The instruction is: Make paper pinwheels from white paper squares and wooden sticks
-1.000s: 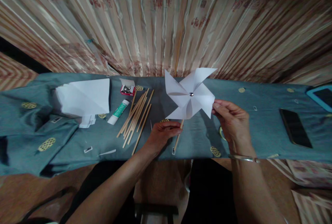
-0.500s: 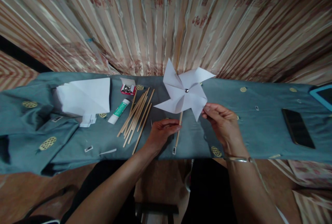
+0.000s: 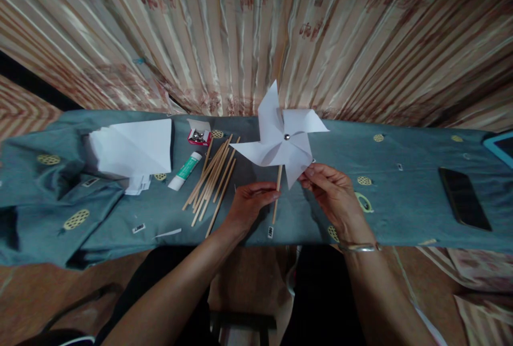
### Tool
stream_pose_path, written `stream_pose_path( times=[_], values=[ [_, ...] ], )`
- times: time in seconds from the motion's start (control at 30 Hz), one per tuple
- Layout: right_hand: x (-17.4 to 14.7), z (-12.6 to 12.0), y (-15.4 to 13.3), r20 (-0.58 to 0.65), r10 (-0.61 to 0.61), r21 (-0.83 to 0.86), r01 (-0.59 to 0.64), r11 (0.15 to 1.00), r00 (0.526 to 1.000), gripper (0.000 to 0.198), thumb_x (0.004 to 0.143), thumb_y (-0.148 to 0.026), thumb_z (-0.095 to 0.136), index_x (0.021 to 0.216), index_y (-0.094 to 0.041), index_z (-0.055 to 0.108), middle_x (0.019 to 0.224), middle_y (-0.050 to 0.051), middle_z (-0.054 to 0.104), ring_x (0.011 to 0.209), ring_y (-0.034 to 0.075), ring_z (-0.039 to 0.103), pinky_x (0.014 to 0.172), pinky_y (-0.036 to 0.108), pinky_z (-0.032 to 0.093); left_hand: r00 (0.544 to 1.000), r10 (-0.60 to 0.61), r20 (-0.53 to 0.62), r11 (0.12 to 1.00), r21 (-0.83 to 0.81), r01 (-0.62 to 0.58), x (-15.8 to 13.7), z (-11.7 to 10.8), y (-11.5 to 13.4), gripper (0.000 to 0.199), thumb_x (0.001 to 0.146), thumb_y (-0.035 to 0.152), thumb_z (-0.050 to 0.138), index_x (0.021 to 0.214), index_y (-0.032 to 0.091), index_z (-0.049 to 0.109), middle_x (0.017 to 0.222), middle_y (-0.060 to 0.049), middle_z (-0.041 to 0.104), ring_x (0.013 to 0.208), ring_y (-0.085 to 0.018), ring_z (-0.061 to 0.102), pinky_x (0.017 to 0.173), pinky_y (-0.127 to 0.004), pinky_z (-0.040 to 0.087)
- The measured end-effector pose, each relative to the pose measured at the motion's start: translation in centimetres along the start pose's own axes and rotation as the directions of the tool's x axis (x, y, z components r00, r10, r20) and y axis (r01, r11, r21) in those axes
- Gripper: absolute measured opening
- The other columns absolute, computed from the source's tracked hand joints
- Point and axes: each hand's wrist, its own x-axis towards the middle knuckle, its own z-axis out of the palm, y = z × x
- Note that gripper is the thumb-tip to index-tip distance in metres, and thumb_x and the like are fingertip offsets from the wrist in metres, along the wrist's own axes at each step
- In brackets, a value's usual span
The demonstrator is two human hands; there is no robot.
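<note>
A white paper pinwheel [image 3: 268,132] with a round silver pin head at its centre is mounted on a thin wooden stick [image 3: 279,176]. My left hand [image 3: 250,204] is closed, pinching that stick between thumb and fingers below the blades. With thumb and fingertips, my right hand [image 3: 331,191] pinches the edge of the lower right blade. The pinwheel is held up over the cloth, facing me. Left of my left hand lies a loose bundle of wooden sticks [image 3: 216,178].
On the green cloth [image 3: 409,196] are a glue stick [image 3: 185,171], a small open box of silver pins [image 3: 199,136] and stacked white paper [image 3: 140,146]. A yellow-green loop [image 3: 364,202] lies beside my right wrist. Further right are a phone [image 3: 465,198] and a blue-edged device [image 3: 500,148].
The pinwheel's blades have turned a little clockwise. My right hand has moved left and slightly down with the blade, uncovering the yellow-green loop. My left hand keeps hold of the stick.
</note>
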Motion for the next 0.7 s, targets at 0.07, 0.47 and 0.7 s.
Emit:
stream_pose_path(
  times=[0.07, 0.47, 0.7],
  values=[
    [-0.1, 0.1, 0.1, 0.021, 0.010, 0.002, -0.010, 1.000, 1.000, 0.031, 0.048, -0.039, 0.095, 0.066, -0.022, 0.077, 0.063, -0.001, 0.073, 0.053, 0.007, 0.060, 0.053, 0.017, 0.050, 1.000, -0.004, 0.000, 1.000, -0.004, 0.004, 0.0, 0.0, 0.0, 0.028, 0.047, 0.029, 0.091, 0.069, 0.018, 0.079, 0.071, -0.002, 0.074, 0.069, -0.014, 0.064, 0.076, -0.028, 0.049],
    [-0.6, 0.5, -0.1, 0.063, 0.028, -0.041, -0.025, 0.999, 0.998, 0.030, 0.052, -0.043, 0.093, 0.064, -0.022, 0.074, 0.061, -0.001, 0.071, 0.053, 0.009, 0.058, 0.053, 0.021, 0.047, 1.000, 0.003, 0.002, 1.000, -0.004, -0.003, -0.1, 0.1, 0.0, 0.031, 0.045, 0.033, 0.093, 0.068, 0.019, 0.078, 0.068, -0.001, 0.074, 0.067, -0.014, 0.063, 0.076, -0.028, 0.050],
    [-0.8, 1.2, 0.7, 0.164, -0.005, -0.178, 0.035, 0.983, 0.986, 0.031, 0.058, -0.049, 0.089, 0.064, -0.021, 0.075, 0.057, -0.001, 0.068, 0.054, 0.010, 0.057, 0.053, 0.023, 0.044, 0.997, 0.038, 0.060, 0.999, 0.013, -0.038, -0.2, 0.1, 0.0, 0.028, 0.053, 0.032, 0.091, 0.073, 0.018, 0.079, 0.074, -0.002, 0.075, 0.074, -0.016, 0.065, 0.085, -0.031, 0.049]
  ],
)
